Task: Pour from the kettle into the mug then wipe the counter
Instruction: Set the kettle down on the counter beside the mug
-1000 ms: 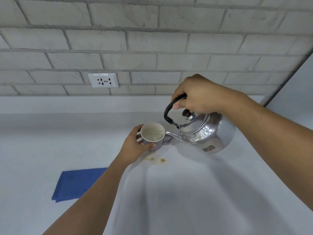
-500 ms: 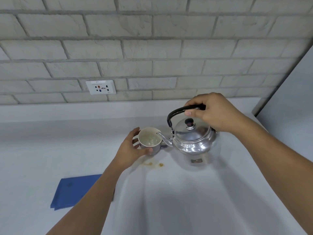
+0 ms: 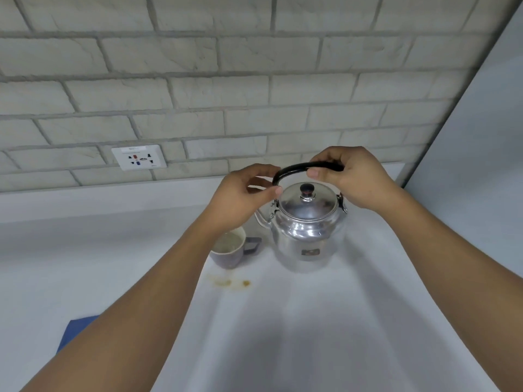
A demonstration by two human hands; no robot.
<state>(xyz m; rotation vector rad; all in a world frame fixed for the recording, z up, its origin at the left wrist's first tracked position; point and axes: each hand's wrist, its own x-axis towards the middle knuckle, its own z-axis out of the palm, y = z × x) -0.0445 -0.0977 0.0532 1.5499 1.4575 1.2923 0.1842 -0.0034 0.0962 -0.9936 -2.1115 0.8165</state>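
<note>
A shiny steel kettle with a black handle stands upright on the white counter. My right hand grips the top of the handle. My left hand hovers just left of the kettle, above the mug, fingers curled and thumb near the handle's left end, holding nothing. The grey mug stands on the counter left of the kettle, partly hidden by my left wrist, with pale liquid inside. Brown stains lie on the counter in front of the mug. A blue cloth shows at lower left, mostly hidden by my left forearm.
A grey brick wall backs the counter, with a white socket plate at left. A pale vertical panel bounds the counter on the right.
The kettle went from tilted over the mug to standing upright on the counter. My left hand let go of the mug and rose toward the kettle handle.
</note>
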